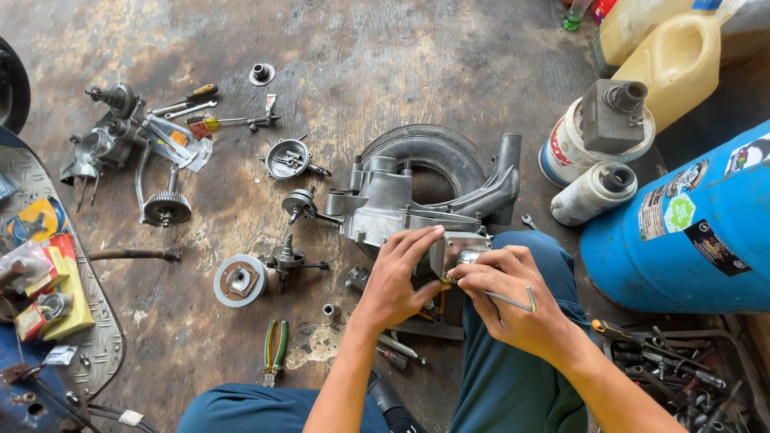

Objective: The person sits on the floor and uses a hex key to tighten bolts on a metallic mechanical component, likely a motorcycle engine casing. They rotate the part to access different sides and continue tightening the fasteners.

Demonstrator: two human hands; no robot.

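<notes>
A grey metal engine casing (385, 204) lies on the stained floor, set in front of a black tyre (437, 148). My left hand (399, 277) rests on the casing's near side, fingers pressed against a small square metal part (457, 247). My right hand (509, 301) grips a thin bent hex key (513, 302), its short end at that square part. Both hands meet over my right knee, clad in dark blue trousers (513, 377).
Loose engine parts lie left: a gear shaft (166, 207), a round cover (289, 158), a crank piece (289, 258), a pulley disc (240, 281), screwdrivers (220, 122). Green-handled pliers (275, 349) sit near my left knee. A blue drum (682, 232), cans and yellow jugs (674, 56) crowd the right; a tool tray (682, 369) is at lower right.
</notes>
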